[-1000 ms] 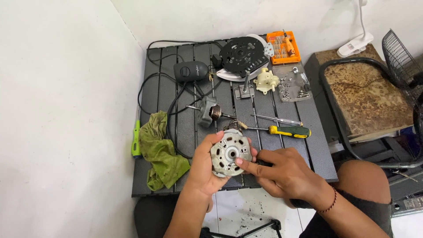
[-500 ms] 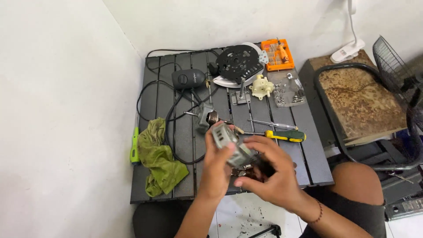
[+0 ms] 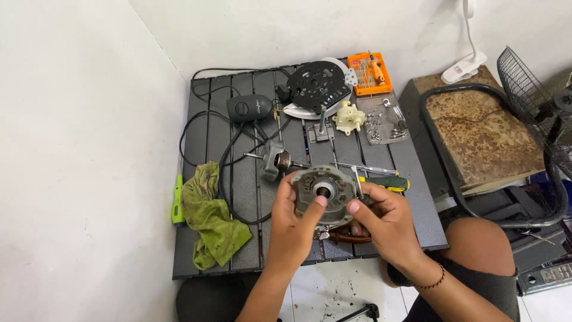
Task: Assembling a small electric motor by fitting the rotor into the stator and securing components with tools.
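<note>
Both hands hold a round grey metal motor housing [image 3: 325, 192] up above the near edge of the dark slatted table [image 3: 417, 179], its flat face with the central bearing hole turned toward the camera. The left hand [image 3: 292, 223] wraps around the housing's lower left rim, fingers closed behind it and the thumb laid across the face so that its tip rests just below the central hole. The right hand [image 3: 387, 223] closes on the housing's right rim, thumb pressing on the lower right of the face and fingers curled behind. So the housing sits between the two hands, gripped at both sides, with its upper rim free. Just under the housing, between the palms, some copper-coloured winding shows, partly hidden.

Just beyond the housing on the table lies a screwdriver with a green and yellow handle [image 3: 384, 182], and to the housing's upper left a small rotor on a shaft [image 3: 279, 161]. Left of the housing lies a crumpled green rag [image 3: 211, 217], with a second, bright green screwdriver [image 3: 177, 200] at the rag's far side by the table edge. Well beyond the housing are a black round fan motor cover [image 3: 314, 86], an orange bit case [image 3: 369, 73], a cream plastic gear part [image 3: 348, 118], a clear bag of screws [image 3: 384, 122] and a black adapter with its cable [image 3: 249, 108].
</note>
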